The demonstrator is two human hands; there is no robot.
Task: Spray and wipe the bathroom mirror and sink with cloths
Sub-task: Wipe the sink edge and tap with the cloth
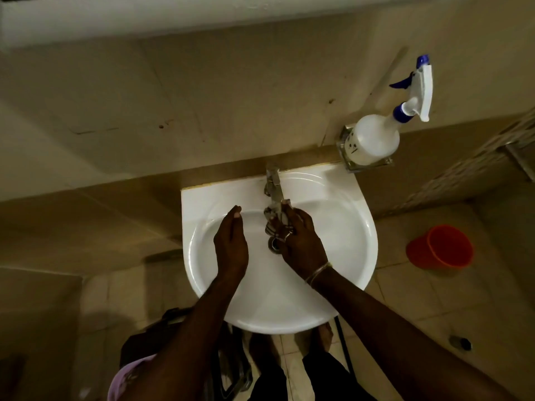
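The white sink (341, 227) is fixed to the beige wall, with a metal tap (273, 183) at its back and a drain (273, 245) in the middle. Both my hands are inside the basin. My left hand (231, 241) hovers flat over the bowl's left side, fingers straight and together, holding nothing. My right hand (301, 238) reaches under the tap's spout, fingers extended, and water splashes over its palm side. A white spray bottle (373, 140) with a blue trigger stands in a metal holder right of the sink. A pink cloth (130, 377) shows at the bottom left.
An orange plastic mug (440, 247) lies on the tiled floor to the right of the sink. A pale band (202, 13) runs along the wall at the top. My bare feet (324, 334) stand under the basin, next to dark pipes.
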